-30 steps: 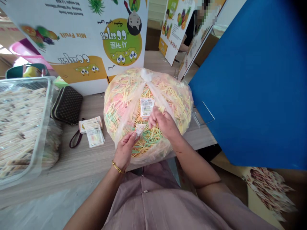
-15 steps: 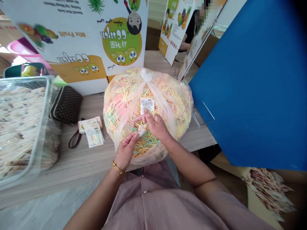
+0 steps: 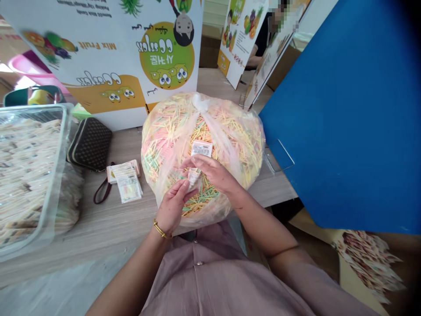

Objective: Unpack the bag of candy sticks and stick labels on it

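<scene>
A large clear bag (image 3: 230, 125) full of thin pastel sticks lies on the table, its top knotted. Over its front part, my left hand (image 3: 173, 202) pinches a small printed packet (image 3: 194, 176) between thumb and fingers. My right hand (image 3: 213, 172) is just above and to the right of that packet, fingers stretched to the left and partly covering its upper end. Another printed packet (image 3: 201, 148) rests on the bag just beyond my right fingers; its lower edge is hidden by them.
Several packets (image 3: 129, 186) lie left of the bag beside a dark patterned pouch (image 3: 92, 142). A clear tub (image 3: 54, 175) of filled packets stands far left. Printed cartons (image 3: 108, 103) rise behind, a blue board (image 3: 342, 118) at right. Part of a person shows behind the cartons.
My right hand has gone from bent fingers to a flatter, stretched pose over the small packet. The packet on the bag sits slightly nearer to me.
</scene>
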`<state>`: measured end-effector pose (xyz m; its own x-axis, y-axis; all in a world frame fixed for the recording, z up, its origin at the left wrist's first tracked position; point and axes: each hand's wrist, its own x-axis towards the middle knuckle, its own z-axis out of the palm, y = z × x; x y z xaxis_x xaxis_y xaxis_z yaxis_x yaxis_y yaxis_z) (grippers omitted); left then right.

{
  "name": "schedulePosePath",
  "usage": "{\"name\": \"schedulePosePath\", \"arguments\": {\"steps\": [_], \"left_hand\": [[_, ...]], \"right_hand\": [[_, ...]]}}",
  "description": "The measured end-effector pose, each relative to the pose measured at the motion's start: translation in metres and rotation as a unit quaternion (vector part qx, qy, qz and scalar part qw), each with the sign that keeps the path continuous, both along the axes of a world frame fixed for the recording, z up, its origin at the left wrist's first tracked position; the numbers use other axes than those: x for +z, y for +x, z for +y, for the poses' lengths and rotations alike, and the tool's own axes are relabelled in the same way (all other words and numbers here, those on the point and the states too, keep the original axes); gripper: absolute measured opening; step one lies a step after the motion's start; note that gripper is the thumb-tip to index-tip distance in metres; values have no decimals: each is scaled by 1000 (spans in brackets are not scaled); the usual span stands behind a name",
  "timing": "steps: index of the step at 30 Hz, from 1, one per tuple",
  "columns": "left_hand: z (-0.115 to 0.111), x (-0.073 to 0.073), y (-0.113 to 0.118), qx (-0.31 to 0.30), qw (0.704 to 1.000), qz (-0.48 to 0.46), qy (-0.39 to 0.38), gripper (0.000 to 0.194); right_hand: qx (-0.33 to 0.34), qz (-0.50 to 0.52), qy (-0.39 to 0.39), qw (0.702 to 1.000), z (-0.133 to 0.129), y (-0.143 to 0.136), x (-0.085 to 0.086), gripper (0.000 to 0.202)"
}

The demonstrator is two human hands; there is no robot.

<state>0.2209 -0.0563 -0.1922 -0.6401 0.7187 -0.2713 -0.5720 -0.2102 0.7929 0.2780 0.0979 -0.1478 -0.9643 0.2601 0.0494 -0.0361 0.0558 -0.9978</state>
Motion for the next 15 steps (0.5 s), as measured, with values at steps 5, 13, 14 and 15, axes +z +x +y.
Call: {"name": "schedulePosePath", "arguments": {"steps": [5,13,14,15], "left_hand": [[-3,3,-2,-17,996,-91,-2,21],[-6,2,-5,-31,994,-102,2,15],[-7,0,-6,-20,995,-102,0,15],[-8,-2,-7,-12,995,-99,-4,16]], "right_hand": [[-10,-43,122,992,6,1,-6,48],[-69,-52,101,991,9,6,-7,39],[-94,-77,149,981,10,11,-6,33],[-116,-105,202,967,9,15,-5,28]]}}
